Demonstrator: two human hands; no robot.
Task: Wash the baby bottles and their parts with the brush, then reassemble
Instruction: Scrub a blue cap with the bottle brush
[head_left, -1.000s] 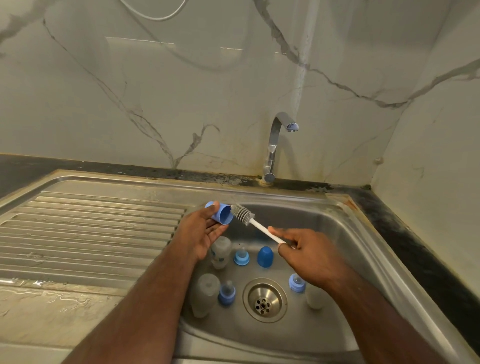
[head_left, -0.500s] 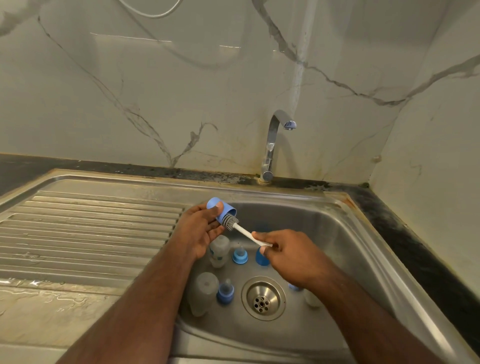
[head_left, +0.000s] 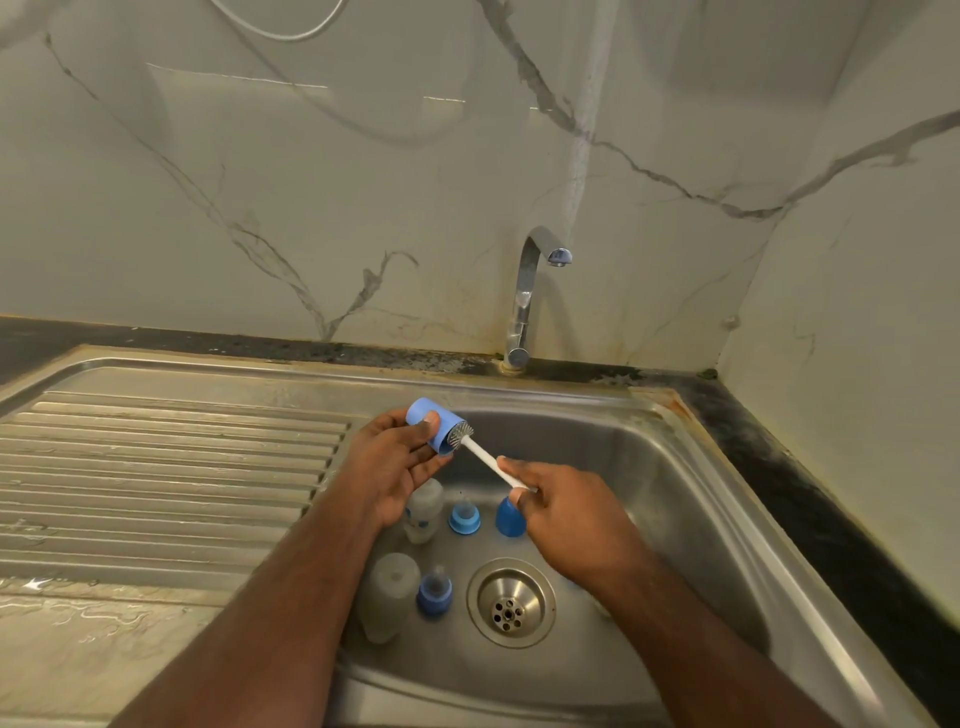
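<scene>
My left hand (head_left: 387, 462) grips a light blue bottle cap (head_left: 427, 422) above the sink's left rim, its open end turned right. My right hand (head_left: 563, 512) pinches the white handle of the brush (head_left: 480, 456), whose grey bristle head sits partly inside the cap's mouth. Down in the basin lie two cloudy bottles (head_left: 423, 512) (head_left: 389, 595), two blue collars with clear teats (head_left: 464, 516) (head_left: 434, 592) and a darker blue cap (head_left: 509, 517), partly hidden behind my right hand.
The steel sink (head_left: 691, 499) has a round drain (head_left: 510, 603) at its middle. A ribbed draining board (head_left: 166, 467) stretches to the left, wet at its front. The chrome tap (head_left: 530, 291) stands behind the basin, no water running. Marble walls close the back and right.
The brush head, which was clear of the cap to its right, has been pushed left into the cap's mouth. My right hand has followed it leftward. My left hand holds the cap in place.
</scene>
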